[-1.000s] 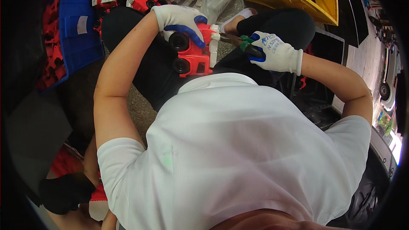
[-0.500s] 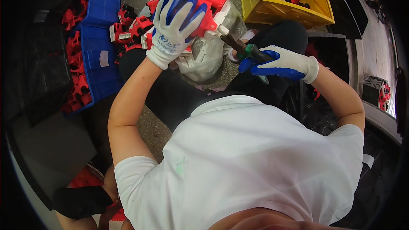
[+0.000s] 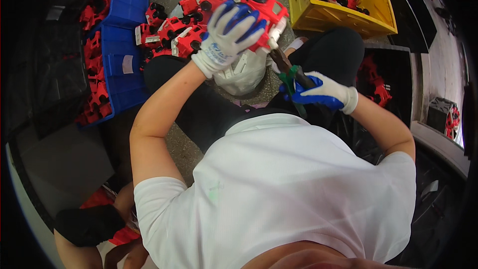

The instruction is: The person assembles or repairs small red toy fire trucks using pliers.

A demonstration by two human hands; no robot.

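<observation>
From the head camera, the left hand [image 3: 224, 40], gloved, lies with fingers spread over a red toy truck [image 3: 274, 9] and seems to grip it. The right hand [image 3: 322, 92], also gloved, is clamped around green-and-black-handled pliers [image 3: 291, 73]. The hands are apart, bridged by truck and tool. The truck is held tilted above the open plastic bag [image 3: 245, 80], its white part [image 3: 277, 32] toward the right — probably so the plier tips can reach it; they appear to touch it, though the exact bite is too small to tell. The bag sits on the floor [image 3: 180, 150] before the knees, with more trucks heaped [image 3: 172, 31] beside it. Blue bins [image 3: 124, 45] on the left and a yellow bin [image 3: 343, 22] on the right hold others — likely within easy reach.
</observation>
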